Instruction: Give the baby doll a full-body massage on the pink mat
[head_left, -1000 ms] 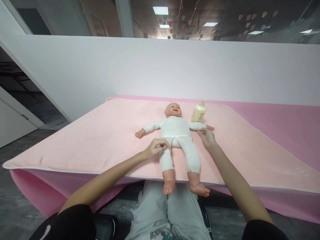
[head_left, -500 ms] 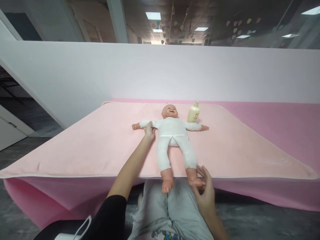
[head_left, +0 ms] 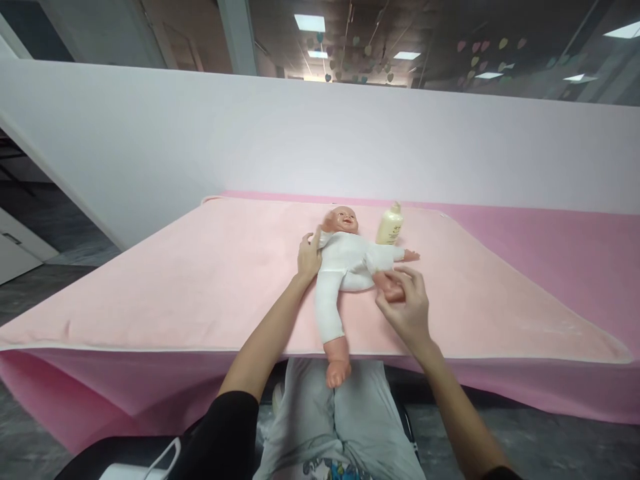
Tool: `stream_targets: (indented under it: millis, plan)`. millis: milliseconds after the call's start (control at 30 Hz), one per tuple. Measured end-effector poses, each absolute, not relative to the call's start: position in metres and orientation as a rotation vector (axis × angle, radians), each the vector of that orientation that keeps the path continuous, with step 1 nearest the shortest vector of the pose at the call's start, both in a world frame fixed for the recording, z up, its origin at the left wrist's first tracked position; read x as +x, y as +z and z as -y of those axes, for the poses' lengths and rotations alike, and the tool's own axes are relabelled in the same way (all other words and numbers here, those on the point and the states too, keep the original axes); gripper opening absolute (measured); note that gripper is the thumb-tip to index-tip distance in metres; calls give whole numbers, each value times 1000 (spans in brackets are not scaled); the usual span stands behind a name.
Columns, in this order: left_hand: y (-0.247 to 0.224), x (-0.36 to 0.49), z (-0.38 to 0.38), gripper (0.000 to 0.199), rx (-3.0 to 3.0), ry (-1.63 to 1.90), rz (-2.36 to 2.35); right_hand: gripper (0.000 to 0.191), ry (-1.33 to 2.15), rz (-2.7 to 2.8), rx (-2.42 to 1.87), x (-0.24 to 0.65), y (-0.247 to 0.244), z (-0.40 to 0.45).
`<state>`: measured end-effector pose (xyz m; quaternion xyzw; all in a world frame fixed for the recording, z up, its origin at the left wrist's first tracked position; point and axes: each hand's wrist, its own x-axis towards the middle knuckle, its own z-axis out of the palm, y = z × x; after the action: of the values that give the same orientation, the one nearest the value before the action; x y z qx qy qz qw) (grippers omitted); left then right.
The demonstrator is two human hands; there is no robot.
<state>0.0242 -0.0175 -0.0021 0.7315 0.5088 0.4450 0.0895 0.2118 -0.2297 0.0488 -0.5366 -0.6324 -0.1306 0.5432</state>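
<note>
baby doll (head_left: 345,253), foot (head_left: 339,373) past blanket (head_left: 175,287) edge
we find left hand (head_left: 310,255) clasping arm (head_left: 326,239), right hand (head_left: 411,300) gripping other foot (head_left: 391,287); room leftward.

There's a pale yellow bottle (head_left: 389,227) standing on a light pink blanket (head_left: 215,280), plain white wall (head_left: 300,140) behind it, plus little pastel hearts (head_left: 485,46) and rectangular ceiling lights (head_left: 310,23) up top.

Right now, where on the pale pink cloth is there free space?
Free: the cloth left of the left hand and right of the right hand. Crowded: between the white-suited baby doll and pale yellow bottle.
</note>
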Motion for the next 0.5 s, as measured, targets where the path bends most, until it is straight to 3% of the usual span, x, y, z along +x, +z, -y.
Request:
stream_targets:
  millis: [100, 233, 500]
  plan:
    - [1, 23, 20, 59, 2525, 1100, -1485, 34, -113, 1648, -1329, 220, 59, 172]
    - [1, 21, 20, 62, 2526, 1066, -1517, 35, 72, 1611, -1341, 229, 58, 136]
    - [-4, 16, 11, 89, 1746, 1408, -1475, 32, -96, 1584, -1417, 247, 63, 248]
